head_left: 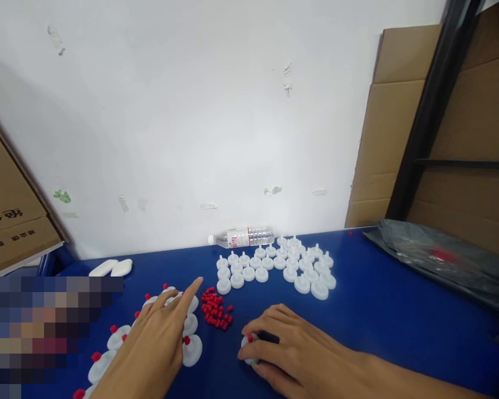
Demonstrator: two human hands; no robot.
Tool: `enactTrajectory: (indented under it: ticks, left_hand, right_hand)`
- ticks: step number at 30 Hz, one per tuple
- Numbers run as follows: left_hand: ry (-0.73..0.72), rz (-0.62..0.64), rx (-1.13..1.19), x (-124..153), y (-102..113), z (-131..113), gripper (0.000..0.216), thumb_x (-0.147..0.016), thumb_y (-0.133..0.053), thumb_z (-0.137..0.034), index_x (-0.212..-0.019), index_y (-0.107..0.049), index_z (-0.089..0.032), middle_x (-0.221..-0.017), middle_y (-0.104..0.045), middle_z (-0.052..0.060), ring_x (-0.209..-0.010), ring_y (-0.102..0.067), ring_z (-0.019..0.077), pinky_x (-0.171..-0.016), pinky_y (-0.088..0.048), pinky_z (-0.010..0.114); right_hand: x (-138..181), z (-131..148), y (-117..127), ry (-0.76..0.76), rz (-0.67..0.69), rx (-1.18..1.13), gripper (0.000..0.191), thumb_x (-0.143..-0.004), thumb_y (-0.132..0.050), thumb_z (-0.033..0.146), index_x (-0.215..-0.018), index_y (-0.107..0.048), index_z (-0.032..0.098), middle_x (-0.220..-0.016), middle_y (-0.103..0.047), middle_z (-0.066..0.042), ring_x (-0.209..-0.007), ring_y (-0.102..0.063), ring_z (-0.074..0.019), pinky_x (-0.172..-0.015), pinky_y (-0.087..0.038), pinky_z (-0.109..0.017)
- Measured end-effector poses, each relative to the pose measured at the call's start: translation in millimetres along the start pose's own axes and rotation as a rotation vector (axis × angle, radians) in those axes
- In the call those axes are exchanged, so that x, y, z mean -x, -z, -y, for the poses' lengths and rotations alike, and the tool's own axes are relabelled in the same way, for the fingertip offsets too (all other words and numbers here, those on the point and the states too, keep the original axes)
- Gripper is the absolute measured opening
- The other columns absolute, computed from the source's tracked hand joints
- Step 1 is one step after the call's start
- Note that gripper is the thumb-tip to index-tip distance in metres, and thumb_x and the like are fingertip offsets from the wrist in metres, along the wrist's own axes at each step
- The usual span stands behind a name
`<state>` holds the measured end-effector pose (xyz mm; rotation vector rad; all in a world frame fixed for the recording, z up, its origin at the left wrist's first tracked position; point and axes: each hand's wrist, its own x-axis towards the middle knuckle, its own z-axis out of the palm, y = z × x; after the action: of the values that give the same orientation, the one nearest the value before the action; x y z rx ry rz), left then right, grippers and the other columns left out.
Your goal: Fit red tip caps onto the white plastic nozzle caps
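Note:
My right hand (289,346) has its fingers and thumb closed around a white round cap (245,353) with a nozzle, and a small red plug tops the nozzle. Over a group of similar white caps with red tips (192,350) at the left is my left hand (158,327). One of its fingers stretches out toward the far right, and the others partly hide the caps beneath; whether it touches them I cannot tell. Between both hands lies a loose pile of small red plugs (216,310). Farther back stand many white nozzle caps (261,274) without red tips.
A clear plastic bottle (238,238) lies along the white wall behind the blue table (357,299). Two white oval objects (121,268) rest at the back left. Dark plastic bags (441,266) occupy the right side, below cardboard (382,127). A cardboard box (14,205) stands left.

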<state>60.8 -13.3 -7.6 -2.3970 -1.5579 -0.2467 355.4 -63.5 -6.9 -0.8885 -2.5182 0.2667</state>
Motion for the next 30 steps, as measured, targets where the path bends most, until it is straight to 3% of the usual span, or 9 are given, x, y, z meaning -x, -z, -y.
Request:
enactTrajectory:
  ticks: [4, 7, 10, 14, 17, 21, 25, 28, 30]
  left_hand:
    - [-0.018, -0.013, -0.007, -4.0, 3.7, 3.8, 0.066, -0.092, -0.035, -0.007, -0.152, -0.051, -0.027, -0.14, -0.068, 0.008, -0.139, -0.053, 0.0352, -0.108, -0.049, 0.059]
    - [-0.067, -0.043, 0.054, -7.1, 18.9, -7.1, 0.045, -0.1, -0.04, -0.025, -0.138, -0.065, -0.027, -0.135, -0.071, 0.008, -0.135, -0.055, 0.0357, -0.107, -0.05, 0.058]
    - [-0.106, -0.014, 0.057, -9.4, 30.3, -20.6, 0.032, -0.098, -0.052, -0.036, -0.119, -0.076, -0.03, -0.13, -0.073, 0.009, -0.13, -0.057, 0.0396, -0.104, -0.05, 0.061]
    - [-0.077, 0.116, -0.018, -10.8, 28.0, -22.0, 0.025, -0.092, -0.059, -0.019, -0.089, -0.082, -0.029, -0.133, -0.071, 0.008, -0.131, -0.056, 0.04, -0.099, -0.051, 0.057]
    - [-0.045, 0.114, -0.062, -10.3, 18.3, -11.2, 0.03, -0.092, -0.057, -0.014, -0.08, -0.081, -0.027, -0.134, -0.071, 0.009, -0.131, -0.055, 0.0403, -0.097, -0.051, 0.056]
    - [-0.064, 0.041, -0.043, -8.7, 11.6, -0.7, 0.03, -0.091, -0.055, -0.012, -0.082, -0.079, -0.026, -0.131, -0.071, 0.01, -0.129, -0.055, 0.0408, -0.095, -0.051, 0.056]
    - [-0.146, -0.065, 0.102, -4.3, 22.5, -12.9, 0.025, -0.095, -0.055, -0.023, -0.102, -0.077, -0.031, -0.127, -0.072, 0.007, -0.125, -0.058, 0.0367, -0.101, -0.05, 0.057]
    - [-0.232, -0.05, 0.248, 1.2, 35.3, -33.7, 0.026, -0.097, -0.055, -0.028, -0.116, -0.072, -0.034, -0.124, -0.072, 0.004, -0.116, -0.064, 0.0284, -0.097, -0.055, 0.042]
    - [-0.277, 0.014, 0.302, 3.6, 40.9, -46.9, 0.025, -0.098, -0.055, -0.027, -0.116, -0.071, -0.033, -0.117, -0.073, 0.002, -0.109, -0.066, 0.0236, -0.091, -0.057, 0.033]
  right_hand:
    - [0.1, 1.3, 1.7, 0.004, 0.0, 0.004, 0.026, -0.105, -0.052, 0.023, -0.126, -0.067, 0.025, -0.127, -0.067, -0.004, -0.114, -0.063, -0.017, -0.104, -0.044, -0.033]
    - [-0.5, 2.2, 3.2, 0.003, 0.002, 0.01, 0.027, -0.106, -0.05, 0.022, -0.127, -0.067, 0.025, -0.127, -0.067, -0.005, -0.113, -0.063, -0.0174, -0.104, -0.045, -0.034]
    - [-1.0, 1.9, 3.8, 0.008, 0.002, 0.012, 0.028, -0.105, -0.05, 0.021, -0.127, -0.067, 0.025, -0.128, -0.067, -0.005, -0.113, -0.064, -0.0178, -0.104, -0.045, -0.035]
    - [-1.5, 0.9, 4.7, 0.007, 0.019, 0.012, 0.028, -0.105, -0.051, 0.021, -0.128, -0.067, 0.025, -0.128, -0.067, -0.005, -0.113, -0.063, -0.017, -0.103, -0.046, -0.034]
    - [-1.1, 1.0, 4.6, 0.013, 0.024, 0.012, 0.028, -0.105, -0.052, 0.021, -0.128, -0.067, 0.025, -0.129, -0.066, -0.005, -0.113, -0.063, -0.0169, -0.103, -0.047, -0.033]
    - [1.0, 2.2, 0.3, 0.0, 0.011, 0.037, 0.03, -0.106, -0.05, 0.024, -0.131, -0.066, 0.028, -0.131, -0.067, -0.003, -0.115, -0.064, -0.018, -0.107, -0.045, -0.036]
    - [2.2, 4.7, -2.6, 0.031, 0.021, 0.078, 0.032, -0.107, -0.051, 0.029, -0.137, -0.063, 0.031, -0.137, -0.066, -0.004, -0.118, -0.063, -0.0203, -0.108, -0.046, -0.04]
    - [0.5, 7.0, 0.5, 0.1, 0.063, 0.083, 0.033, -0.107, -0.052, 0.034, -0.139, -0.062, 0.03, -0.144, -0.062, -0.003, -0.121, -0.06, -0.0198, -0.105, -0.049, -0.036]
    - [-1.5, 8.2, 3.5, 0.127, 0.094, 0.084, 0.032, -0.107, -0.052, 0.034, -0.138, -0.062, 0.031, -0.146, -0.06, -0.002, -0.121, -0.059, -0.018, -0.105, -0.048, -0.033]
